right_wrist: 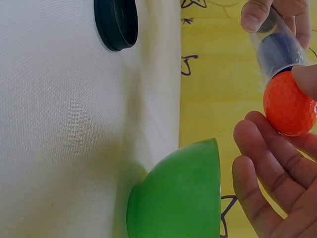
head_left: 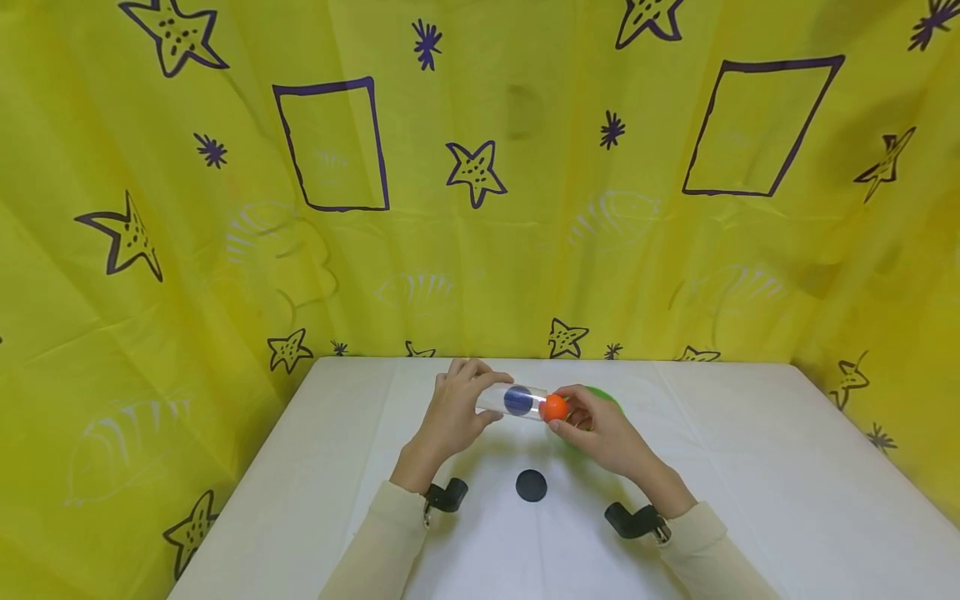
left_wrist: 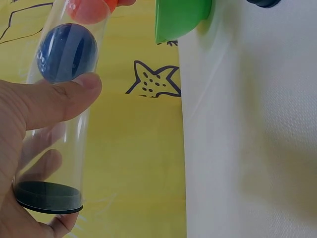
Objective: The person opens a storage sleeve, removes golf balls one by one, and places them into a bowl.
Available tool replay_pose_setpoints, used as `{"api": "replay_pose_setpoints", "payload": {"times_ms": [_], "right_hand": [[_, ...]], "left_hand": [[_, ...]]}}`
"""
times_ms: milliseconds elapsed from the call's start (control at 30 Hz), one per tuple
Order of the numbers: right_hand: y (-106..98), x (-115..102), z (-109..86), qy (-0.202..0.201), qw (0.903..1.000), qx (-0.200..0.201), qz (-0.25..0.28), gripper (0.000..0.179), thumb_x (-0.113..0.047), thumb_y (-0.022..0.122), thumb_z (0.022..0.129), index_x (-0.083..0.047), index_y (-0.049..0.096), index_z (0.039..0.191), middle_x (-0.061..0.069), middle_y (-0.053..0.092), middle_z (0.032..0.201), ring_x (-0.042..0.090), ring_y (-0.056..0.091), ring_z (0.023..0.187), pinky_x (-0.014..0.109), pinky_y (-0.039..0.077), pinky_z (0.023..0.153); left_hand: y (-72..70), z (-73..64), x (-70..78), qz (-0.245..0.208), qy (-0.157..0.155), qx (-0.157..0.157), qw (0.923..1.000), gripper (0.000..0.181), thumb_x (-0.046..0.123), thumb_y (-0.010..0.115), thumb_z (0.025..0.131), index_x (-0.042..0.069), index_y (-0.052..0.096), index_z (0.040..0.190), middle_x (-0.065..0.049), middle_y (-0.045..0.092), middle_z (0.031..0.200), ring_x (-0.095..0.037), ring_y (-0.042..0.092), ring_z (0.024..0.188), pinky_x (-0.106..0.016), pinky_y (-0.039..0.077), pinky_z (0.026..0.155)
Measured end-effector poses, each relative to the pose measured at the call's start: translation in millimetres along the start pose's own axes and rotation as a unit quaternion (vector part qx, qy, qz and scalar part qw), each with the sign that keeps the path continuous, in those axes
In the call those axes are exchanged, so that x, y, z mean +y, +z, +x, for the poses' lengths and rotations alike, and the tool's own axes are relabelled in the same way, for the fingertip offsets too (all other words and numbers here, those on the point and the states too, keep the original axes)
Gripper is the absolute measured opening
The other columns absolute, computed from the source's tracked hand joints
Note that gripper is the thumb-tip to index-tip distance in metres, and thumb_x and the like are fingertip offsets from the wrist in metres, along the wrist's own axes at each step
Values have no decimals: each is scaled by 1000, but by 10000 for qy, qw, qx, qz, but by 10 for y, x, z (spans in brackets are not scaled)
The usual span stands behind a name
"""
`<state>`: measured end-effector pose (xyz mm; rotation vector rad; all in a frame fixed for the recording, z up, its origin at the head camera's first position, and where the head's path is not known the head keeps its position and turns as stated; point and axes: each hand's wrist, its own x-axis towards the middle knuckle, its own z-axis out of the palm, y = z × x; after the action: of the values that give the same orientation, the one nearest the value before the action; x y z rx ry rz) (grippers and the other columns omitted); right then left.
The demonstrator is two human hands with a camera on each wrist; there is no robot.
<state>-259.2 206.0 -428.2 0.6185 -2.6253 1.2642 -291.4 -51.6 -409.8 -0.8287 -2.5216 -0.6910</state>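
My left hand (head_left: 459,402) grips a clear plastic tube (left_wrist: 74,148), tilted nearly level above the table in the head view. A black cap (left_wrist: 48,197) closes the tube's end near the left palm. Inside, toward the other end, sits a dark blue ball (left_wrist: 67,52). At the tube's mouth is an orange golf ball (right_wrist: 290,104), partly inside the rim in the left wrist view. My right hand (head_left: 609,432) pinches this ball between thumb and fingers, its other fingers spread loosely below in the right wrist view.
Behind the right hand stands a green bowl (right_wrist: 173,193), mostly hidden in the head view. A loose black cap (head_left: 531,485) lies on the white table (head_left: 300,500), nearer the body. A yellow patterned curtain (head_left: 465,250) surrounds the table's back and sides.
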Motion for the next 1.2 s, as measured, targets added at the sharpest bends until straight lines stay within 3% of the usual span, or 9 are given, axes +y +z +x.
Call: {"api": "replay_pose_setpoints", "payload": {"times_ms": [667, 1200], "right_hand": [[2, -16, -5, 29, 9999, 143, 56, 36, -17, 79, 90, -9, 63, 122, 6, 70, 100, 13, 64, 79, 24, 55, 73], [-52, 9, -5, 40, 9994, 290, -186, 35, -16, 80, 89, -9, 63, 119, 6, 74, 98, 12, 66, 80, 24, 56, 75]], "left_hand": [[-5, 1, -4, -58, -44, -26, 10000, 50, 17, 88, 79, 27, 70, 125, -1, 64, 121, -24, 50, 118, -38, 37, 88], [8, -2, -23, -78, -37, 58, 9999, 50, 17, 89, 78, 28, 71, 123, 0, 65, 120, -24, 51, 119, -38, 36, 87]]}}
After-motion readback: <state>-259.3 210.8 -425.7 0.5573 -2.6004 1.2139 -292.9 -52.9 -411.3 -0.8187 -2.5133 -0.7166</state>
